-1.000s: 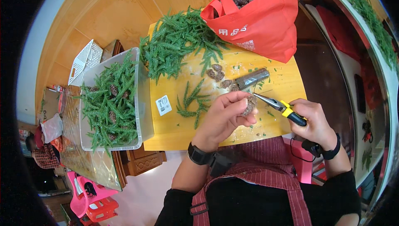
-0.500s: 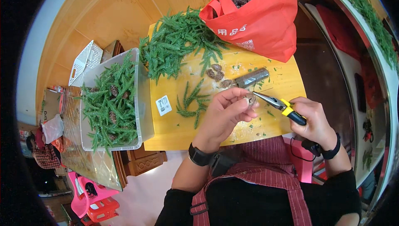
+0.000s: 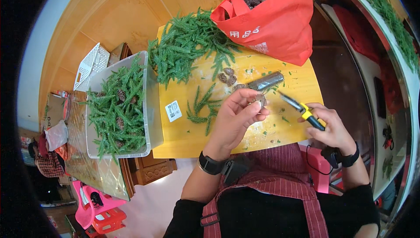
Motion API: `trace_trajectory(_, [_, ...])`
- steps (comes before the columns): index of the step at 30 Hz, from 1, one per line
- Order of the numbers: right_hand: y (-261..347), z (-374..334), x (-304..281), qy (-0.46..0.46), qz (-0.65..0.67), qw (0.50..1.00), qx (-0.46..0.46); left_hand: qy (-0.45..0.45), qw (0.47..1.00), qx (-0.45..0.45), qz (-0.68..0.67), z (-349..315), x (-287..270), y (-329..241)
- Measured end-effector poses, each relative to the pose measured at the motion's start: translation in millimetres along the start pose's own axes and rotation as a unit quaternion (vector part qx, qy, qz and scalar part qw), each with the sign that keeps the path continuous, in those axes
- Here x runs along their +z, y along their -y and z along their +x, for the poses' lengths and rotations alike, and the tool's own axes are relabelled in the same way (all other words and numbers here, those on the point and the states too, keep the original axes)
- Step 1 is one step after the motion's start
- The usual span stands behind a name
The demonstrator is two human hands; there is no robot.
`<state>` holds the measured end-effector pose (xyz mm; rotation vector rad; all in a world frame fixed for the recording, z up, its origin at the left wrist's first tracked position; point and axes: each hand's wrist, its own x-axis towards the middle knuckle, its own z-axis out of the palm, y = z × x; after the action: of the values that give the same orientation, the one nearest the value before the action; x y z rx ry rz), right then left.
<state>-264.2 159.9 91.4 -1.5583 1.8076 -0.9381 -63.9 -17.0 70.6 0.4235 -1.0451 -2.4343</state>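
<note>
My left hand (image 3: 238, 122) is raised over the yellow table (image 3: 175, 139), thumb and fingertips pinched on a small brown pine cone (image 3: 260, 98), mostly covered by the fingers. In my right hand (image 3: 331, 128) are needle-nose pliers (image 3: 309, 115) with yellow and black handles, their tips pointing up and left, apart from the pine cone. Just beyond my left hand lie a dark bundle in clear plastic (image 3: 266, 81) and several loose pine cones (image 3: 227, 78). A green artificial sprig (image 3: 202, 106) lies to the left of that hand.
A clear plastic bin (image 3: 154, 106) at the left holds green sprigs and pine cones. More loose sprigs (image 3: 188, 41) are heaped at the back. A red bag (image 3: 280, 28) full of pine cones stands at the back right. A white label (image 3: 173, 110) lies near the bin.
The pliers have moved away from the pine cone, to the right, and the fingers of my right hand have loosened on the handles. My left hand stays almost in place.
</note>
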Motion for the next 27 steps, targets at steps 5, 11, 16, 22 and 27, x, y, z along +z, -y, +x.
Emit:
trace_trajectory(5, [-35,-5,11,-0.067,-0.209,0.974,0.056,0.003,1.0,0.005,-0.02,-1,-1,3])
trace_trajectory(11, [-57,-1,26,-0.078,-0.263,0.96,0.062,-0.032,0.999,0.0,0.016,-3,-2,11])
trace_trajectory(16, [-4,22,36,-0.073,-0.113,0.991,0.026,-0.013,0.999,-0.029,0.037,-3,2,35])
trace_trajectory(22, [21,44,69,-0.038,0.327,0.943,0.047,0.003,0.989,0.055,0.139,-7,-7,48])
trace_trajectory(27, [19,49,76,-0.065,0.349,0.934,0.035,-0.086,0.817,0.163,0.547,-18,-18,15])
